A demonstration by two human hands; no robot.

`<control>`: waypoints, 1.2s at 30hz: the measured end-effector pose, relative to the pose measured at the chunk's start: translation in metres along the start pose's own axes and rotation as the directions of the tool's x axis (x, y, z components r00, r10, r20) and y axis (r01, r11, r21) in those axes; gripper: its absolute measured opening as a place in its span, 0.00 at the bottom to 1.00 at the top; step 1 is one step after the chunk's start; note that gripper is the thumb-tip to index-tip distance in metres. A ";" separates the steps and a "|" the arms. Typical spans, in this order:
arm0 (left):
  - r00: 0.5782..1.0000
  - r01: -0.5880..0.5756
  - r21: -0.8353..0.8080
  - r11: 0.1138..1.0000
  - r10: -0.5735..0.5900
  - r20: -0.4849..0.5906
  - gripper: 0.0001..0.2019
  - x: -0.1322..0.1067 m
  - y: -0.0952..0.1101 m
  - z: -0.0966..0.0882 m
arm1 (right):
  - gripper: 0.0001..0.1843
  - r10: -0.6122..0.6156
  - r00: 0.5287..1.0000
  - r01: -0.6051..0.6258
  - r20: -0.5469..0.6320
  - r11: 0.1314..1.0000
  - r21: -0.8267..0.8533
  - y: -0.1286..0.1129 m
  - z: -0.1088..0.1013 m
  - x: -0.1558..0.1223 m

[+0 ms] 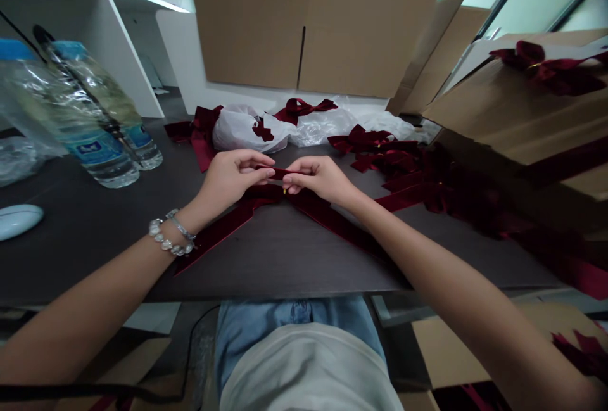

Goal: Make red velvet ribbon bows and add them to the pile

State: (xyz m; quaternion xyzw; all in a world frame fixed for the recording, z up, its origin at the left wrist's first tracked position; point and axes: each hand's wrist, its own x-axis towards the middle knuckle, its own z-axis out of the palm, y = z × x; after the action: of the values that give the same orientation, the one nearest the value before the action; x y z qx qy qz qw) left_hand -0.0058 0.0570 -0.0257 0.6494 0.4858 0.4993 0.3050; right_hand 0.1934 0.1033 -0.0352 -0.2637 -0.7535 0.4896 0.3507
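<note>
The left hand point(232, 178) and right hand point(317, 180) were both narrow, each pinching a burgundy velvet ribbon point(278, 174) between thumb and fingertips, their fingertips nearly meeting above the dark surface point(280, 265). Two long tails point(223, 227) of the ribbon fell apart in a V and lay on the surface. Good work here seemed to call for a short, firm pinch near the centre, the pile kept facing up and the tails left flat and untwisted. Counted, there were two hands, one ribbon in them, two water bottles point(102, 151) at the left, one mouse point(19, 221), and two bracelets point(171, 232) on the left wrist. At least four bows point(361, 142) showed beyond the hands and on a cardboard box point(517, 113), but the tangled heap at the right defied an exact count.
</note>
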 end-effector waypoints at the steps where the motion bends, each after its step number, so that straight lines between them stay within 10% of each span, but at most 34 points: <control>1: 1.000 0.012 -0.004 1.000 -0.012 -0.007 0.16 0.000 0.001 0.000 | 0.10 -0.004 1.000 0.004 0.001 1.000 0.008 0.000 -0.001 0.001; 20: 0.992 0.094 0.293 0.952 -0.114 0.053 0.10 -0.008 -0.007 0.005 | 0.04 0.425 0.869 -0.360 0.254 0.894 -0.266 -0.027 -0.046 0.035; 27: 0.981 0.078 0.494 0.866 -0.155 0.117 0.09 -0.016 -0.001 0.016 | 0.01 0.208 0.976 -0.167 0.070 0.909 -0.382 0.001 -0.038 0.043; 36: 0.974 0.062 0.558 0.828 -0.171 0.146 0.10 -0.017 -0.002 0.026 | 0.03 0.025 1.000 -0.029 -0.015 0.832 -0.554 0.008 -0.024 0.036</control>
State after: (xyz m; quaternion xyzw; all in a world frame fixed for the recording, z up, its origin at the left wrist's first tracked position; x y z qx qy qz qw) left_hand 0.0173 0.0437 -0.0417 0.7231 0.6162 0.2548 0.1805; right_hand 0.1910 0.1460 -0.0261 -0.3661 -0.8579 0.2546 0.2553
